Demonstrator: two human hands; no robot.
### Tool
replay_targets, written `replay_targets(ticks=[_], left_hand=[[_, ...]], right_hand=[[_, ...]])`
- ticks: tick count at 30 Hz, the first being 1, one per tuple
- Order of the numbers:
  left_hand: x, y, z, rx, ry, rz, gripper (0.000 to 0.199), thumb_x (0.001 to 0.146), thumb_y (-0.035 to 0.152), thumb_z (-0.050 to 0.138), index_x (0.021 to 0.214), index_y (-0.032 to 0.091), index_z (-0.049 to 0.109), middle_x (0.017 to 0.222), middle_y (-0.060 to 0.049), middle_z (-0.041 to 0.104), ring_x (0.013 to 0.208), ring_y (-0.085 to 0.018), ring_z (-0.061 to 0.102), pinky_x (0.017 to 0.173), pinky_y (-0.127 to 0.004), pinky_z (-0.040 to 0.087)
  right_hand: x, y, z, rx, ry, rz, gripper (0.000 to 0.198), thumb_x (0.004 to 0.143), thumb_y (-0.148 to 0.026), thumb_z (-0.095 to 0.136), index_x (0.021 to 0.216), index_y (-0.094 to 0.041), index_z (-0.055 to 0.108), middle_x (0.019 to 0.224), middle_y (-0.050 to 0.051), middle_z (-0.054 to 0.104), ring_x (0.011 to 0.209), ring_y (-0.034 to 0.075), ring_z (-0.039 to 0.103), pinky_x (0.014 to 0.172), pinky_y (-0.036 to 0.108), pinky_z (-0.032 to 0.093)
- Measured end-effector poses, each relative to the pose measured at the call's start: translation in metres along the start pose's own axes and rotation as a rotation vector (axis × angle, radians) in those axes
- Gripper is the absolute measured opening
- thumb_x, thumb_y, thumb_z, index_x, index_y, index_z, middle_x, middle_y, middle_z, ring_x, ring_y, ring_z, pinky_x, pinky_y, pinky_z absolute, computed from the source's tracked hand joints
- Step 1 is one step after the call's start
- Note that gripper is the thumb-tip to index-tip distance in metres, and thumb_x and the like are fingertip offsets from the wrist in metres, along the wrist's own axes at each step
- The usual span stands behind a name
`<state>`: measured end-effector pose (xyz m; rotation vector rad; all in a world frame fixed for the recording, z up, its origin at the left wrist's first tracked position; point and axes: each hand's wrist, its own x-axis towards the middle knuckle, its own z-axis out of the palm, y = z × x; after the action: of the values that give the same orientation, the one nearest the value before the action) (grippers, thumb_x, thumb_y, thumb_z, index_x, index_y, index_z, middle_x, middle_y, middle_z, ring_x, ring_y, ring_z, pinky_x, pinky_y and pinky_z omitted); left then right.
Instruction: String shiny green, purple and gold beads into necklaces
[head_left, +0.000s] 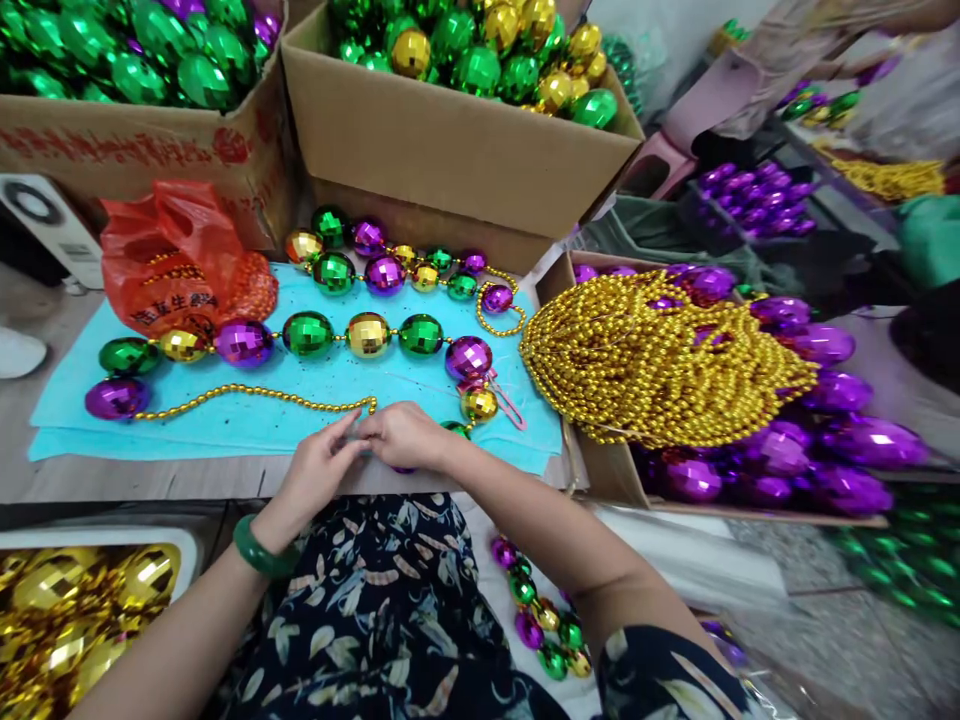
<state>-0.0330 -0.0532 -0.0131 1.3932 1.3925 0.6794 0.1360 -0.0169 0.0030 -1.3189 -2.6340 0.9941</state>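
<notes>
My left hand [324, 462] and my right hand [405, 436] meet at the front edge of a blue cloth [247, 435], fingertips pinched together. Between them runs the end of a thin gold bead chain [262, 390], which trails left to a large purple bead [118, 398]. From there a strand of big faceted purple, green and gold beads [308, 334] curves across the cloth and back toward my right hand. A purple bead shows partly beneath that hand. My fingers hide the exact joint. A pink loop tool [510, 402] lies beside the strand's right end.
A second bead strand [385, 274] lies farther back, near a red plastic bag [176, 260]. Cardboard boxes [450, 150] of green and gold beads stand behind. At right, gold bead chains [660, 360] lie over a box of purple beads [780, 450]. A gold-bead bin [187, 550] sits lower left.
</notes>
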Motion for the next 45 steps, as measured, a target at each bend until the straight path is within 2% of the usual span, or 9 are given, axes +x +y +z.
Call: replay_targets(ticks=[6,13,17,22,25,29,34,40,45], left_hand=[[0.002,-0.016,-0.012,-0.062,-0.257,-0.289,0.038,0.066,0.040,0.067,0.091,0.013,0.071,0.046,0.005,0.050,0.043,-0.009,0.040,0.044,-0.021,0.028],[-0.003,-0.018,-0.030,0.048,-0.066,-0.087,0.024,0.068,0.042,0.067,0.065,0.018,0.068,0.072,-0.003,0.067,0.070,-0.017,0.057,0.064,-0.025,0.043],[-0.003,-0.017,-0.014,-0.340,0.071,-0.038,0.024,0.071,0.039,0.069,0.065,0.017,0.060,0.084,-0.003,0.066,0.078,-0.015,0.058,0.072,-0.025,0.046],[0.006,-0.012,0.011,-1.050,0.233,-0.147,0.021,0.074,0.024,0.070,0.072,0.017,0.051,0.075,0.000,0.061,0.071,-0.009,0.058,0.064,-0.018,0.048],[0.013,-0.006,0.016,-1.186,0.276,-0.214,0.018,0.081,0.016,0.063,0.070,0.016,0.049,0.075,-0.001,0.062,0.062,-0.006,0.056,0.059,-0.015,0.047],[0.014,-0.002,0.012,-1.233,0.302,-0.234,0.016,0.083,0.014,0.060,0.071,0.016,0.049,0.072,0.000,0.060,0.060,-0.005,0.056,0.055,-0.013,0.046],[0.008,-0.008,0.002,-1.179,0.247,-0.191,0.022,0.077,0.022,0.068,0.072,0.016,0.048,0.071,0.001,0.059,0.062,-0.006,0.058,0.048,-0.011,0.041],[0.006,-0.012,-0.008,-0.371,0.100,-0.276,0.013,0.073,0.023,0.064,0.067,0.015,0.057,0.051,0.002,0.058,0.044,-0.009,0.052,0.044,-0.019,0.042],[0.008,-0.019,-0.015,-0.187,0.023,-0.250,0.014,0.071,0.026,0.061,0.063,0.015,0.063,0.049,0.001,0.058,0.045,-0.011,0.052,0.049,-0.022,0.041]], right_hand=[[-0.001,-0.010,0.007,-0.002,-0.004,-0.071,0.022,0.087,-0.023,0.050,0.091,-0.022,0.071,0.090,0.002,0.072,0.079,0.015,0.059,0.060,0.024,0.029],[0.005,-0.010,0.016,0.036,0.033,-0.057,0.020,0.086,-0.022,0.050,0.087,-0.024,0.070,0.087,0.001,0.071,0.079,0.015,0.060,0.061,0.025,0.031],[0.006,-0.008,0.013,0.273,0.080,-0.052,0.014,0.083,-0.019,0.055,0.083,-0.020,0.069,0.087,0.001,0.069,0.078,0.014,0.058,0.065,0.023,0.034],[0.011,0.002,0.007,0.901,0.147,0.083,0.012,0.085,-0.021,0.050,0.095,-0.017,0.055,0.064,-0.005,0.053,0.055,0.009,0.043,0.054,0.021,0.032],[0.014,0.008,0.005,1.089,0.109,0.087,0.015,0.081,-0.019,0.050,0.095,-0.020,0.044,0.058,-0.009,0.044,0.050,0.009,0.036,0.049,0.020,0.027],[0.016,0.012,0.006,1.004,0.110,0.067,0.017,0.079,-0.020,0.050,0.092,-0.021,0.041,0.056,-0.010,0.042,0.050,0.009,0.035,0.049,0.020,0.026],[0.019,0.013,0.012,0.829,0.131,0.075,0.015,0.077,-0.019,0.049,0.089,-0.021,0.042,0.055,-0.009,0.043,0.050,0.009,0.036,0.050,0.021,0.026],[0.021,0.004,0.016,0.619,0.036,0.037,0.014,0.074,-0.012,0.046,0.086,-0.019,0.046,0.057,-0.008,0.046,0.053,0.009,0.039,0.055,0.021,0.029],[0.022,-0.003,0.018,0.597,0.084,-0.012,0.013,0.075,-0.012,0.046,0.085,-0.019,0.046,0.062,-0.007,0.048,0.057,0.010,0.042,0.058,0.021,0.031]])
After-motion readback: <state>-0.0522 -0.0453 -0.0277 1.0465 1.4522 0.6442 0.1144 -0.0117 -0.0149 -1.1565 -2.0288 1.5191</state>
